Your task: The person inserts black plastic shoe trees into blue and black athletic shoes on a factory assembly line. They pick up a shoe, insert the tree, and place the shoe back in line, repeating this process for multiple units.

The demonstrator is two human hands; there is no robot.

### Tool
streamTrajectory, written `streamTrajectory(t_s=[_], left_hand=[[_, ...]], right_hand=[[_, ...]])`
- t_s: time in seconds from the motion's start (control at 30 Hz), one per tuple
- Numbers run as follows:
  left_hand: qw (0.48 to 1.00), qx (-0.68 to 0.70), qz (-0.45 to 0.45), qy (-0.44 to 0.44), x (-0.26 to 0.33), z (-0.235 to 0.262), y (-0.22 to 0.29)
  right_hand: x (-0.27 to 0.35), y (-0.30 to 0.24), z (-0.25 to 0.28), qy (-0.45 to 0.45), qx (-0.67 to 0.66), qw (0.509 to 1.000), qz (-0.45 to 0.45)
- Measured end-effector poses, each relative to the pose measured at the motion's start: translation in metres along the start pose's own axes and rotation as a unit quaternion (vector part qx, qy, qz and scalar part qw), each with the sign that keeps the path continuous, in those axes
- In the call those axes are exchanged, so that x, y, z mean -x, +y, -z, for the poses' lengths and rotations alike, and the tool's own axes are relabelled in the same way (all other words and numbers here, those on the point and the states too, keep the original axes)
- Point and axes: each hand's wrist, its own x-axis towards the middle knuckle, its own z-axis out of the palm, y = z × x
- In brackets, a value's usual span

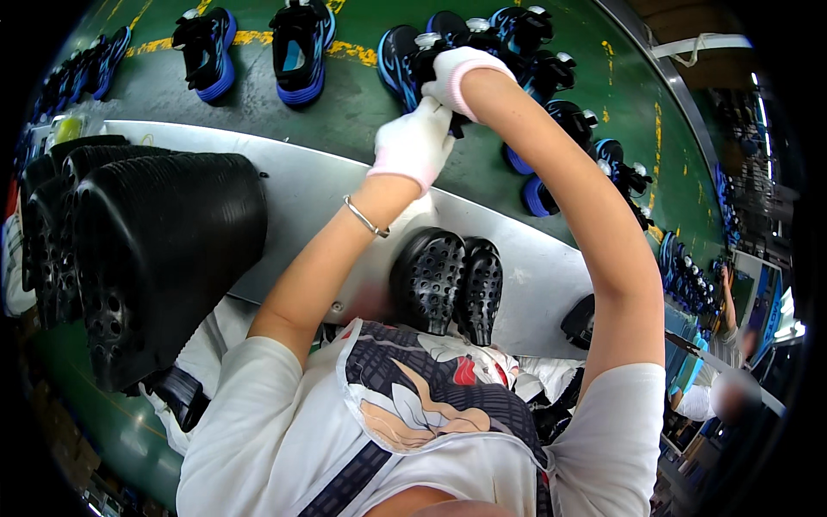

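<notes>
My left hand [413, 145] and my right hand [461, 76], both in white knitted gloves with pink cuffs, meet over a black-and-blue sneaker [399, 62] at the top middle. The right hand's fingers curl at the sneaker's opening end, partly covering it. Closed fingers on the left hand press close to the right hand; what they pinch is hidden. Near my body, two black sole-shaped pieces with many holes [431, 277] lie on a metal ledge [543, 267]. A thick stack of similar black pieces [177, 215] leans at the left.
Several more sneakers [299, 52] stand on the green surface [345, 129] beyond the ledge, some crowded around my right forearm. Another black piece [579, 322] sits by my right elbow. Another person [719, 392] is at the far right.
</notes>
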Motion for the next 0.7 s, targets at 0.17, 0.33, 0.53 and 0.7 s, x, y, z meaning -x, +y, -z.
streamTrajectory(t_s=[0.17,0.33,0.53,0.7], left_hand=[[0.988,-0.024,-0.002,-0.151,-0.034,-0.001,-0.016],[0.981,0.025,0.055,-0.182,-0.043,-0.001,-0.019],[0.973,0.023,0.099,-0.205,-0.043,0.002,-0.018],[0.979,0.013,0.097,-0.180,-0.044,-0.006,-0.019]], right_hand=[[-0.010,-0.008,0.001,-0.017,0.042,0.999,0.010],[-0.035,-0.003,-0.027,0.049,0.024,0.998,0.011],[-0.026,-0.009,-0.023,0.075,0.075,0.993,0.048],[-0.013,-0.020,-0.008,0.069,0.085,0.994,0.022]])
